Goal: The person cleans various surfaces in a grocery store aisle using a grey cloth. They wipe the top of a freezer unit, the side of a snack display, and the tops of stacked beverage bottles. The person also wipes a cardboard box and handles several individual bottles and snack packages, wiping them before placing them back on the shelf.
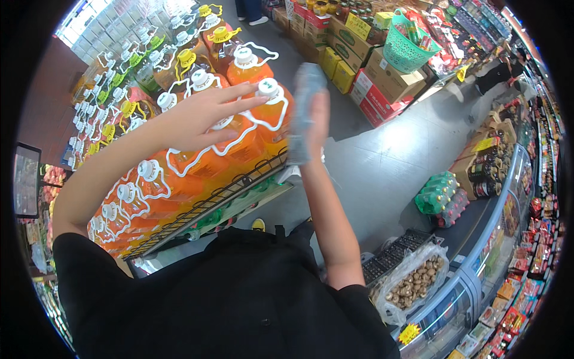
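My left hand (208, 114) reaches across large plastic bottles of orange drink (193, 184) with white caps and white carry handles. Its fingers are spread, and their tips lie over or just above a white bottle cap (268, 87); contact is hard to tell. Blurred, my right hand (319, 121) is raised just right of the front bottles, shut on a grey-blue cloth (305, 110). The cloth hangs beside the nearest bottle at the corner of the rack. Below the bottles runs the black wire edge of the rack (215, 199).
More capped bottles (130, 63) fill the display behind. Across the grey floor (358, 166) stand stacked cartons (383, 83) and a mint-green plastic basket (408, 49). Green bottle packs (436, 193), a bag of mushrooms (415, 282) and a glass-fronted chiller (466, 273) stand to the right.
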The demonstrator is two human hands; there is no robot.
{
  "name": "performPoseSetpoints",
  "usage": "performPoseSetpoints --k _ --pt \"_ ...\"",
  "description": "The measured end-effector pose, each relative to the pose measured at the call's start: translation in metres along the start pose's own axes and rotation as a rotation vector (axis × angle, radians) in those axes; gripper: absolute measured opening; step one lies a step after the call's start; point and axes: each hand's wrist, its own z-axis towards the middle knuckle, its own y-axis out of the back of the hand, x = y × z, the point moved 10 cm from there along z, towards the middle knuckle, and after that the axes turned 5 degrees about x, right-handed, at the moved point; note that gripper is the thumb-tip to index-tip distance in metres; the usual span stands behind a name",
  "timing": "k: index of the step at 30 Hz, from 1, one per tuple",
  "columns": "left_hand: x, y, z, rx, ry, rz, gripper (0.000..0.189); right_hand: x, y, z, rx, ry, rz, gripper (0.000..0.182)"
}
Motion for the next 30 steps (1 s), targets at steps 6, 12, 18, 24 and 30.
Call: performPoseSetpoints --k 6,12,18,24,30 --pt "-0.005 0.002 0.013 0.056 0.083 0.018 0.079 -0.020 -0.003 -0.004 0.054 0.251 -0.328 0.043" --pt "-0.010 0.004 0.019 0.043 0.132 0.108 0.081 -0.067 0.016 -0.001 0.171 -0.168 -0.140 0.044" --pt "-0.009 0.003 0.027 0.038 0.132 0.150 0.082 0.016 -0.014 0.017 0.253 0.374 -0.386 0.045" --pt "-0.016 0.005 0.028 0.031 0.077 0.281 0.072 -0.090 0.041 0.016 0.161 -0.220 -0.064 0.040" --pt "0.004 0.033 0.048 -0.273 0.192 0.208 0.062 -0.121 0.052 0.036 0.133 -0.388 0.166 0.034"
